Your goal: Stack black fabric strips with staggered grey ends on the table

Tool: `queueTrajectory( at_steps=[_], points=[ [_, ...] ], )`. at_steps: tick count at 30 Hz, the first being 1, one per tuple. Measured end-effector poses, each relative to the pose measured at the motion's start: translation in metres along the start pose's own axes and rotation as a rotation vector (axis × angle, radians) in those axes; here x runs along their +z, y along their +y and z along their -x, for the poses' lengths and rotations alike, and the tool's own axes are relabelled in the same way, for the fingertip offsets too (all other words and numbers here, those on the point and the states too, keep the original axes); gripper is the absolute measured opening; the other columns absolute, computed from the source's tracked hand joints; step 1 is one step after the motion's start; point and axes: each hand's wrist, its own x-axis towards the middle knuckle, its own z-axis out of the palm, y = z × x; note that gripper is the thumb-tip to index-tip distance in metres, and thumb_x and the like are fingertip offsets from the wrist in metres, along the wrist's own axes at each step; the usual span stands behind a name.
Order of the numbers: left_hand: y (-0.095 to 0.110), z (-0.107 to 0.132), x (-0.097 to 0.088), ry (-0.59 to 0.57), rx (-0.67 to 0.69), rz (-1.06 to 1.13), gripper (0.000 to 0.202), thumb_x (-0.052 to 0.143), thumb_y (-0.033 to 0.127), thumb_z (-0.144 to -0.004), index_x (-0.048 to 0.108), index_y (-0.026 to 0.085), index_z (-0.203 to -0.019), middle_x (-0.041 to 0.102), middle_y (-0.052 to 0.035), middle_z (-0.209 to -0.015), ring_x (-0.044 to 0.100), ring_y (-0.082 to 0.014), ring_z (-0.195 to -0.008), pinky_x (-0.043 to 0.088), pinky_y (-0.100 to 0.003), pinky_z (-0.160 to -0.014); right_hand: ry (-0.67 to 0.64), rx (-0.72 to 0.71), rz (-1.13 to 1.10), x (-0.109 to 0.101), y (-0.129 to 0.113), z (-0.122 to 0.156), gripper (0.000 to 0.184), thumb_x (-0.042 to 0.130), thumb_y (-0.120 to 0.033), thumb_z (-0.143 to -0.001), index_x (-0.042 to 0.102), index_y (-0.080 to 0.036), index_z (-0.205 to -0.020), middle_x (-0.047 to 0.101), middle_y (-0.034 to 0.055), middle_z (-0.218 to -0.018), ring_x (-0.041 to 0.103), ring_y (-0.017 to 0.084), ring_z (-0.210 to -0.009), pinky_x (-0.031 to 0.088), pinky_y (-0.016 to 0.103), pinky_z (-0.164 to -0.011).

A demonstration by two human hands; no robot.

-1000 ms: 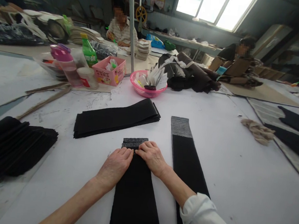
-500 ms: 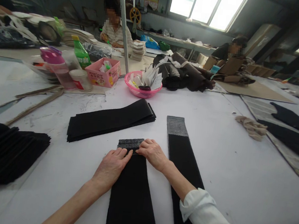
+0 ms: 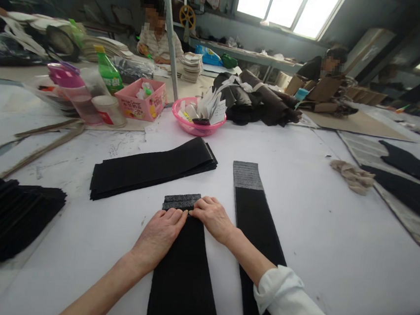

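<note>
Black, one long flat grey-ended strip (image 3: 184, 274) is pinched by one bare left hand (image 3: 161, 231) and one bare right hand (image 3: 212, 218) on a white tabletop (image 3: 314, 266), beside one similar grey-ended black strip (image 3: 258, 221).

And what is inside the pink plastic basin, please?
Inside the pink plastic basin are white paper slips and a small black object; its bottom is hidden, so anything beneath cannot be seen.

The handled black strip (image 3: 185, 279) is cut off below
</note>
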Motion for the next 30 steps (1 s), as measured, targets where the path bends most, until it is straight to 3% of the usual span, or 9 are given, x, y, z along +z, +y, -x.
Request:
queueTrajectory(
  at_steps=[9, 20, 30],
  points=[
    [0.0, -0.003, 0.002, -0.037, -0.018, 0.068, 0.048, 0.045, 0.005, -0.087, 0.046, 0.021, -0.133, 0.056, -0.0063, -0.106, 0.053, -0.0202, -0.096, 0.043, -0.034, -0.077, -0.038, 0.005, -0.05, -0.006, 0.016, 0.006, 0.011, 0.059, -0.026, -0.093, 0.069, -0.021, -0.09, 0.064, 0.0022, -0.093, 0.053, 0.016, -0.091, 0.04, 0.029, -0.078],
    [0.002, -0.009, -0.003, -0.034, -0.012, 0.084, 0.049, 0.041, 0.005, -0.088, 0.046, 0.023, -0.133, 0.055, -0.0058, -0.101, 0.051, -0.0196, -0.091, 0.043, -0.034, -0.075, -0.023, 0.018, 0.031, -0.001, 0.009, 0.009, 0.011, 0.057, -0.023, -0.093, 0.068, -0.022, -0.094, 0.062, 0.0034, -0.097, 0.052, 0.017, -0.093, 0.04, 0.032, -0.081],
    [0.006, -0.011, -0.001, -0.021, -0.02, 0.035, 0.051, 0.044, 0.003, -0.086, 0.046, 0.024, -0.133, 0.055, -0.0061, -0.103, 0.051, -0.0208, -0.092, 0.042, -0.033, -0.073, 0.02, 0.204, -0.143, -0.003, 0.015, 0.016, 0.009, 0.064, -0.026, -0.088, 0.071, -0.025, -0.095, 0.065, 0.0014, -0.089, 0.054, 0.016, -0.087, 0.045, 0.025, -0.075]
  ],
)
